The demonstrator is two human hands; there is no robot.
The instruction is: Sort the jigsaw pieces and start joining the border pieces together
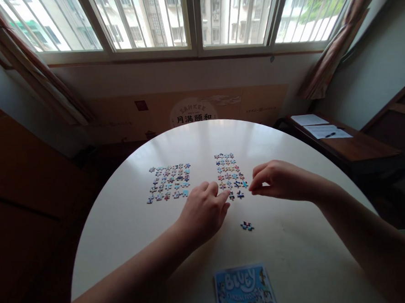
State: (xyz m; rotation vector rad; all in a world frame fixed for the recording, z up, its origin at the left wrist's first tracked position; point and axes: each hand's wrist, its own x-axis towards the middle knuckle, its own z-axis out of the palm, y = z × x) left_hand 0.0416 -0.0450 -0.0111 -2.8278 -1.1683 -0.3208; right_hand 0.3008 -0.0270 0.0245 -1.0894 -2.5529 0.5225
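Loose jigsaw puzzle pieces lie in rows on a white round table (126,247), in a left block (170,180) and a right block (228,168). My left hand (202,211) is between the blocks, its index fingertip at a puzzle piece (231,196) in the lowest right row. Its thumb is apart from that finger, and nothing shows between them. On the other side, my right hand (276,181) has thumb and index fingertips pinched together beside a blue puzzle piece (245,184). Whatever the pinch holds is too small to make out. One dark and blue puzzle piece (247,225) lies alone nearer me.
A blue "Bluey" box or booklet (244,288) lies at the table's near side. Beyond the far edge stands a printed cardboard panel (124,113) under barred windows. Papers (328,131) and a pen rest on a dark wooden side table (366,143) at right.
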